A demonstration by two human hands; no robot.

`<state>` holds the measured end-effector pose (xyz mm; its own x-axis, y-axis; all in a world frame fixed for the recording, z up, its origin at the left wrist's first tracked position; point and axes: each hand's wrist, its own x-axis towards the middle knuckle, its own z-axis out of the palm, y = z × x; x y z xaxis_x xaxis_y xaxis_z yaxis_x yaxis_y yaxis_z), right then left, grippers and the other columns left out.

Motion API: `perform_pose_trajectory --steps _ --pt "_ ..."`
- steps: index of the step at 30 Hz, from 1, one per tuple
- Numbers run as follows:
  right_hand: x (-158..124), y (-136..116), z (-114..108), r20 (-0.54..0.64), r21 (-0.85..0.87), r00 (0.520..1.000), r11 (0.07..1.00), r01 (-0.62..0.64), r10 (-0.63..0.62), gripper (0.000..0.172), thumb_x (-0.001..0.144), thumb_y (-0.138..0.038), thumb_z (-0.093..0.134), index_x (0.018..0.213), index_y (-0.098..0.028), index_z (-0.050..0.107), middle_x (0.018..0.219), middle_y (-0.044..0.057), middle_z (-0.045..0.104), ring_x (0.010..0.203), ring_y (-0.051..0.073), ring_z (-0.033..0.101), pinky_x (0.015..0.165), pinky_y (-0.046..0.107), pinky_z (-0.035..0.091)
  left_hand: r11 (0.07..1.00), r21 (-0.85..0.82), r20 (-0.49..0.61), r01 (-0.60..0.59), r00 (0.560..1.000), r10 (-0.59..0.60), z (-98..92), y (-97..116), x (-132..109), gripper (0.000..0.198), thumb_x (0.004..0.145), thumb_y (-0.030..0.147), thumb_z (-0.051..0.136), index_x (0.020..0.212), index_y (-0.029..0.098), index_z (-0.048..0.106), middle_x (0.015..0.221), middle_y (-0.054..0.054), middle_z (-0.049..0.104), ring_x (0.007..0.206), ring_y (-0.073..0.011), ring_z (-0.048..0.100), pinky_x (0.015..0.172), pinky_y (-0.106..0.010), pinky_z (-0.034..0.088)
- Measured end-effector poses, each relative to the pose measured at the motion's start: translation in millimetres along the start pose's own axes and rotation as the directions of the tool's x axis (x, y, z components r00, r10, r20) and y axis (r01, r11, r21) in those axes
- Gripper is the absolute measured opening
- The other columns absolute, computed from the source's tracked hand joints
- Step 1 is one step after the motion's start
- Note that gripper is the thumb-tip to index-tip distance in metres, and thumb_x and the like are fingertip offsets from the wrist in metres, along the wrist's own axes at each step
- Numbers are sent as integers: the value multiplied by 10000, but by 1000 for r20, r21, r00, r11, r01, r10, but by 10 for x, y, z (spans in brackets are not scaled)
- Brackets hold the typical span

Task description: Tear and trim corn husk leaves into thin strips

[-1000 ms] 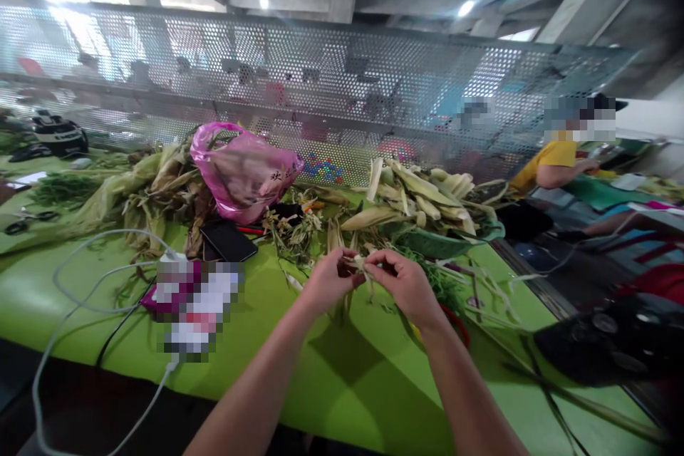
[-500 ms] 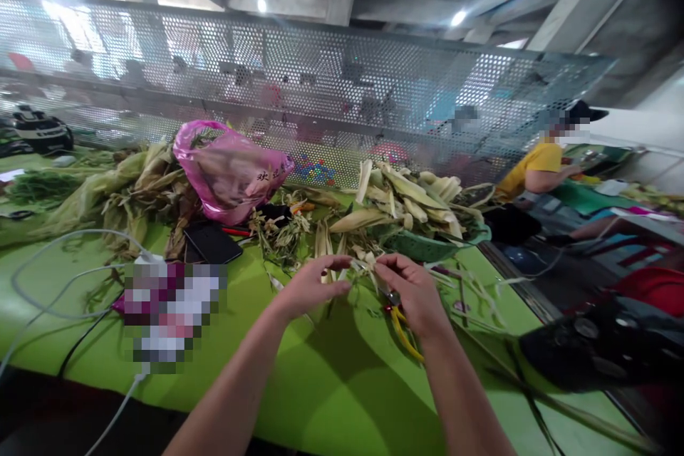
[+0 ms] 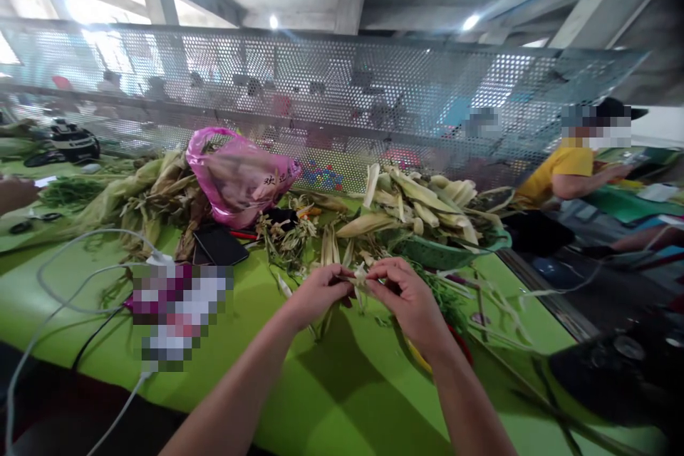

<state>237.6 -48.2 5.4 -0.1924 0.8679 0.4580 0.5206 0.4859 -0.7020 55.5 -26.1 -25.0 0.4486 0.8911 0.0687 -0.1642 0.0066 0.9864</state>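
A small pale piece of corn husk, shaped like a flower (image 3: 360, 275), is pinched between both hands above the green table (image 3: 331, 399). My left hand (image 3: 324, 292) is closed, thumb and fingers at the left side of the piece. On its right side, my right hand (image 3: 403, 293) pinches it with thumb and fingertips. Partly hidden below my right wrist lies a tool with yellow and red handles (image 3: 418, 358). Strips of dried husk (image 3: 330, 248) lie just beyond my hands.
A green basket (image 3: 454, 254) piled with corn husks (image 3: 427, 203) stands behind my right hand. Further left are a pink plastic bag (image 3: 235, 182), a dark phone (image 3: 221, 247) and white cables (image 3: 69, 305). Another person's hand (image 3: 16, 194) is at far left; a person in yellow (image 3: 569, 167) sits right.
My left hand has closed from a spread thumb and fingers to a grip on the husk piece. My right hand still pinches it. The whole view has shifted slightly.
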Motion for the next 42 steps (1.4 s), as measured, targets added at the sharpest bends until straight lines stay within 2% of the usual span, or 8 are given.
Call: perform_pose_trajectory --steps 6,11,22,26,30,33,37,42 --pt "3 29 -28 44 -75 998 996 54 -51 87 884 -270 568 854 -213 625 949 49 567 923 205 555 846 322 425 996 88 -4 -3 1000 3 29 132 -58 144 749 194 535 874 139 580 695 11 545 602 -85 487 610 -225 405" --pt "8 5 -17 69 -119 997 991 53 -45 90 889 -257 549 830 -207 596 936 52 559 907 208 554 830 322 428 992 125 -14 -12 1000 14 23 116 -59 145 754 204 524 875 151 583 702 13 541 619 -93 470 605 -222 395" --pt "-5 -126 -21 141 -143 989 988 53 -32 134 906 -254 517 791 -208 567 911 50 569 845 198 573 769 307 451 970 238 -52 -54 996 68 33 71 -45 291 781 439 601 774 149 587 667 13 531 596 -98 481 583 -223 380" --pt "-8 -117 -6 132 -147 990 986 74 -55 139 901 -264 534 794 -207 601 903 53 583 860 204 586 779 313 463 980 193 -94 -47 993 66 40 12 -18 264 760 410 618 718 153 573 613 24 518 549 -92 483 559 -223 382" --pt "-13 -137 36 74 -167 993 981 100 -89 73 870 -238 576 922 -221 624 975 55 591 840 192 591 714 289 477 999 32 -214 -3 977 10 42 -7 3 252 726 384 645 690 145 575 560 26 523 498 -82 482 537 -218 377" --pt "-12 -148 94 90 -183 978 962 204 -190 155 818 -187 625 965 -234 623 1001 59 599 953 219 579 828 333 472 993 -117 -283 0 959 -33 43 9 10 270 680 382 686 674 144 559 558 28 529 491 -76 491 527 -210 378" --pt "-12 -128 183 100 -277 966 926 256 -238 243 766 -160 667 988 -248 625 1045 76 606 1037 263 550 910 412 439 966 -259 -275 -4 959 -70 57 20 10 320 623 397 737 664 146 543 580 30 536 490 -77 502 536 -219 409" --pt "-18 -120 212 24 -236 974 945 225 -226 75 868 -212 574 897 -228 641 946 79 622 946 243 574 861 399 456 969 -249 -237 13 969 -74 89 35 -2 372 622 452 741 669 141 542 583 15 560 496 -81 520 555 -229 416"
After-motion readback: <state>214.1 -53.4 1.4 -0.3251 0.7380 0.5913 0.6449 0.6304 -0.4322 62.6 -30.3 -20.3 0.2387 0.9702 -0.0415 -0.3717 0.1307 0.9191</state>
